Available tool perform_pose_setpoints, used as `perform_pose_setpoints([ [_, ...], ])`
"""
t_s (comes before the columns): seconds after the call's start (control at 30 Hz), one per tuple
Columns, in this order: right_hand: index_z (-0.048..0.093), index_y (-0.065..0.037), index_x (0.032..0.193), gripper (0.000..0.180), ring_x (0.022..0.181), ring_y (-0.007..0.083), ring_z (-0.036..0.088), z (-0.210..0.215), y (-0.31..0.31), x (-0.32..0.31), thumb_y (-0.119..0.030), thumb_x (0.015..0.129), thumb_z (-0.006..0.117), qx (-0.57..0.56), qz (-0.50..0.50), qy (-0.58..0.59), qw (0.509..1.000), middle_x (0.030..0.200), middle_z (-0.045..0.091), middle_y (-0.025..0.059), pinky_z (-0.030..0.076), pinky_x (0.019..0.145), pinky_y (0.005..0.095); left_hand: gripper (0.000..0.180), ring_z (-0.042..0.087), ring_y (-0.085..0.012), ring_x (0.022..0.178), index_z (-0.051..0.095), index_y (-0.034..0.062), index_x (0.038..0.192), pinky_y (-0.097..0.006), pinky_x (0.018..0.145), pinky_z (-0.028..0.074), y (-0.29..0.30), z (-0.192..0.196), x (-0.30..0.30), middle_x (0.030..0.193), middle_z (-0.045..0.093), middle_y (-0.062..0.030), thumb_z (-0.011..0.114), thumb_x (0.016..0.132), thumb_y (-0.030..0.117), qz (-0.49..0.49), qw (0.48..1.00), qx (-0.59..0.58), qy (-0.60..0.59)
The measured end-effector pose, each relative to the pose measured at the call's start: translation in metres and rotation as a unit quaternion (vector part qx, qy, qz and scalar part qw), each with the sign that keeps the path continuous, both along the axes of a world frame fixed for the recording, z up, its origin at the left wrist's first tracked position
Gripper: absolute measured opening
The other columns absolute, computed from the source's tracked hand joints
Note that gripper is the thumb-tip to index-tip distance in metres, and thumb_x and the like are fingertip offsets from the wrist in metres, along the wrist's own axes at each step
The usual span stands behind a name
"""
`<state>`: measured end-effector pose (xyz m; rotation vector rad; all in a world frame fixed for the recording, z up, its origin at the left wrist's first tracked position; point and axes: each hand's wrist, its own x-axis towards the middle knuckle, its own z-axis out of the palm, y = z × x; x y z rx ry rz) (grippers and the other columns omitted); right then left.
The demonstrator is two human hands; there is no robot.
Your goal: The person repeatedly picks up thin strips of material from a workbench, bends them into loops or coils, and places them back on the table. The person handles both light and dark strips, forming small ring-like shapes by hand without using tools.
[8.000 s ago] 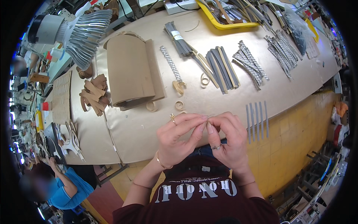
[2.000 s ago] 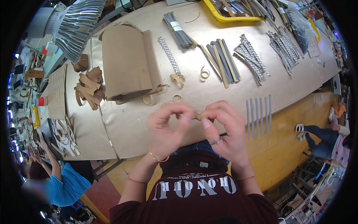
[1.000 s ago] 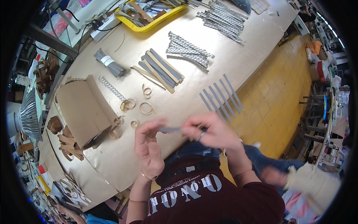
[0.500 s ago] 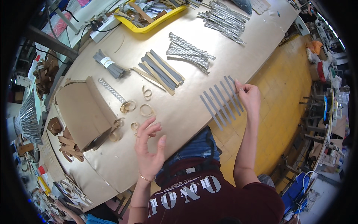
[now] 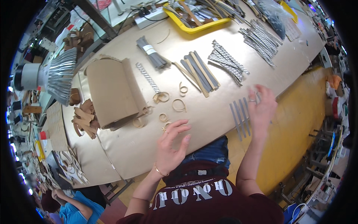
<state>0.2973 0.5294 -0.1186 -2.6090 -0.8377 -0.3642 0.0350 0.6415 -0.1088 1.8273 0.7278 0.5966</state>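
Note:
Grey strips (image 5: 241, 116) lie side by side at the table's near right edge, their lower ends jutting out over the floor. My right hand (image 5: 262, 108) is over the right part of this row and hides some strips. Its fingers are smeared by motion, so I cannot make out whether it grips one. My left hand (image 5: 172, 145), fingers apart and curved, hovers empty near the table's front edge. Close to it are curled tan strips (image 5: 179, 105) and a braided grey-and-white strip (image 5: 148, 77) with a tan coil at its end.
Behind lie a banded grey bundle (image 5: 151, 52), tan and grey strips (image 5: 201, 72), and braided pieces (image 5: 228, 62). A yellow tray (image 5: 194, 30) of scraps stands at the back. Left are a brown roll (image 5: 113, 93) and a metal lamp (image 5: 61, 76). A co-worker (image 5: 80, 207) is lower left.
The view has turned, moving the scene rightward. My right hand has gone from pinching at the row's right-end strip to a blurred position over the row. My left hand stays open.

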Motion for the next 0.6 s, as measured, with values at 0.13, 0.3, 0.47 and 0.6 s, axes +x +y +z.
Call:
perform_pose_setpoints([
  [0.13,0.068,-0.009,0.095,0.02,0.093,0.0282,0.062,-0.009,0.072,-0.046,-0.027,0.087,0.071,0.036,0.184,0.149,0.971,0.096,0.064,0.0092,0.045,0.082,0.0417,0.021,0.064,-0.0288,0.109,0.068,0.0047,0.108,-0.037,0.094,0.049,-0.001,0.0,-0.006,0.118,0.066,-0.0122,0.067,0.087,0.005,0.005,1.0,0.007,-0.006],
  [0.3,0.068,-0.006,0.092,0.016,0.076,0.0268,0.063,-0.026,0.124,-0.064,-0.022,0.088,0.07,-0.055,0.205,0.026,0.977,0.09,0.066,0.01,0.049,0.068,0.0377,0.019,0.064,-0.029,0.107,0.068,0.0043,0.107,-0.037,0.093,0.05,-0.004,-0.001,-0.018,0.116,0.066,-0.0122,0.067,0.088,0.006,0.028,0.999,0.027,-0.019],
  [0.47,0.067,-0.002,0.088,0.018,0.071,0.018,0.056,-0.008,0.105,-0.057,-0.02,0.089,0.068,0.087,0.198,0.393,0.894,0.078,0.061,0.0048,0.044,0.067,0.0332,0.018,0.066,-0.0243,0.105,0.069,0.0032,0.107,-0.035,0.091,0.051,-0.003,-0.008,-0.023,0.114,0.067,-0.0115,0.065,0.089,0.005,0.051,0.996,-0.04,-0.055],
  [0.6,0.063,0.0,0.086,0.016,0.069,0.0068,0.046,0.015,0.077,-0.068,-0.014,0.092,0.066,0.124,0.239,0.53,0.804,0.071,0.054,-0.0022,0.04,0.065,0.0224,0.02,0.065,-0.0168,0.101,0.067,0.0004,0.112,-0.031,0.088,0.05,0.007,-0.011,-0.014,0.112,0.068,-0.0101,0.062,0.093,0.006,0.089,0.982,-0.142,-0.089],
])
